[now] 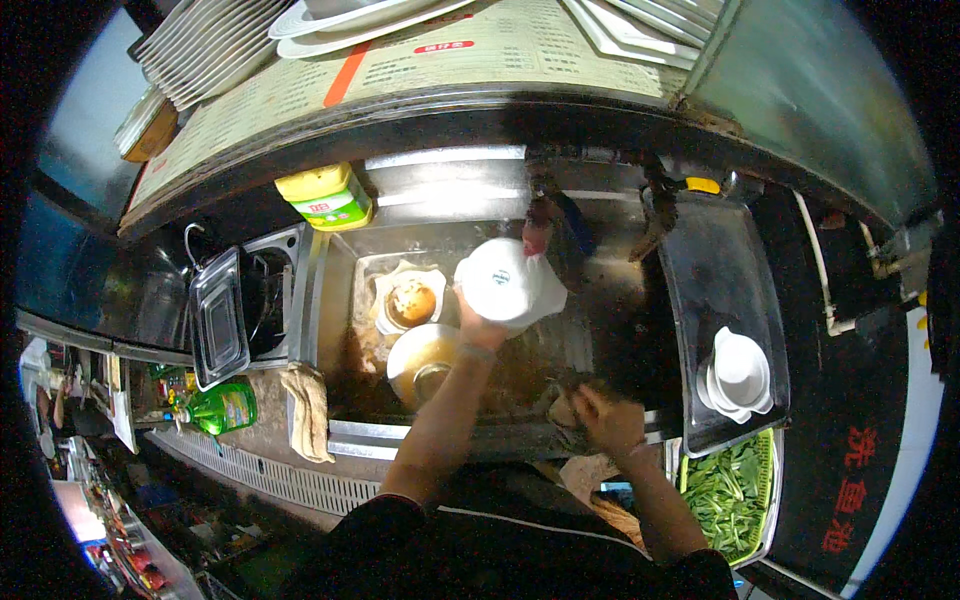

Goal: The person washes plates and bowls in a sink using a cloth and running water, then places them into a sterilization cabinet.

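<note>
My left hand (480,328) grips a white ceramic bowl (499,281) over the sink, its underside and base mark facing me. The bowl is tilted close under a dim, pinkish spout (535,238). By the sink's front edge, my right hand (611,420) has its fingers closed on a greyish-brown scrubbing cloth (561,411), blurred and in shadow. Lower left of the held bowl, a round whitish lid or bowl (421,356) lies in the stainless-steel sink (517,390), partly behind my left forearm. Beyond it, a soiled white dish (379,319) holds a brown, round piece (411,301).
On the right, a dark tray (709,277) bears stacked white bowls (739,371), above a basket of leafy greens (724,495). A yellow jug (326,196) stands behind the sink. Leftward are a folded towel (307,412) and a green bottle (221,409). Plates (214,45) crowd the overhead shelf.
</note>
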{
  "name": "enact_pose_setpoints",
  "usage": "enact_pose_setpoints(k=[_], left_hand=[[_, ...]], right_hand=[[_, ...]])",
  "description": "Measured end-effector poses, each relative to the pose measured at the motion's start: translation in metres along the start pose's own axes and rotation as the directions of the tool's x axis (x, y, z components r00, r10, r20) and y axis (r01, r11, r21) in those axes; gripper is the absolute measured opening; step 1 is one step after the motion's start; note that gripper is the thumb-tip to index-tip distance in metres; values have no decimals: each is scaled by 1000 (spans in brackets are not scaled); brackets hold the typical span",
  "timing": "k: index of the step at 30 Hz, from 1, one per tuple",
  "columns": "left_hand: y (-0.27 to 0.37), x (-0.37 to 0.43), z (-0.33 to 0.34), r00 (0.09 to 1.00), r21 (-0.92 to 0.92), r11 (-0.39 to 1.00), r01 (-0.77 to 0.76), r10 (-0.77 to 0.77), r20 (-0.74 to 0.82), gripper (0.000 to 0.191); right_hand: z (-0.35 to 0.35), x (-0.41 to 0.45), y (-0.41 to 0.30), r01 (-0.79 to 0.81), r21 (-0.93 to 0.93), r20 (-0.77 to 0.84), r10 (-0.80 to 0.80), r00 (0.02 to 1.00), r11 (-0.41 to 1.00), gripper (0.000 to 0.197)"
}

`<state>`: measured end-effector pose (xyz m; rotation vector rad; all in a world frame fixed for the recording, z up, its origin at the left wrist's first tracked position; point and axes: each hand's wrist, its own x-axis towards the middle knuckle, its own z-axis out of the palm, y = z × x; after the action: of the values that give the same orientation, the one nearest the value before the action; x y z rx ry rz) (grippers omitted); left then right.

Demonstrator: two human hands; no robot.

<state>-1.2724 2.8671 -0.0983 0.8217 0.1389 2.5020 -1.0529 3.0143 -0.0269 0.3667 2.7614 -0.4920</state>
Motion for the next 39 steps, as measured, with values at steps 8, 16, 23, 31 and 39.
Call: enact_pose_setpoints(k=[8, 16, 23, 31, 39], left_hand=[[-19, -21, -7, 594, 162, 969, 185, 21, -805, 53], [43, -17, -2, 382, -171, 875, 453, -364, -849, 40], [40, -25, -56, 541, 36, 871, 490, -271, -796, 41], [28, 1, -8, 435, 380, 689, 617, 103, -894, 50], [31, -24, -15, 432, -30, 977, 213, -122, -894, 57]], right_hand=[[69, 190, -29, 48, 918, 79, 300, 951, -395, 59], [52, 221, -39, 108, 967, -215, 506, 835, 233, 24], [66, 206, -19, 510, 813, -581, 342, 738, 281, 25], [61, 202, 16, 228, 728, -444, 192, 875, 646, 57], [49, 203, -3, 190, 703, -395, 153, 906, 686, 47]])
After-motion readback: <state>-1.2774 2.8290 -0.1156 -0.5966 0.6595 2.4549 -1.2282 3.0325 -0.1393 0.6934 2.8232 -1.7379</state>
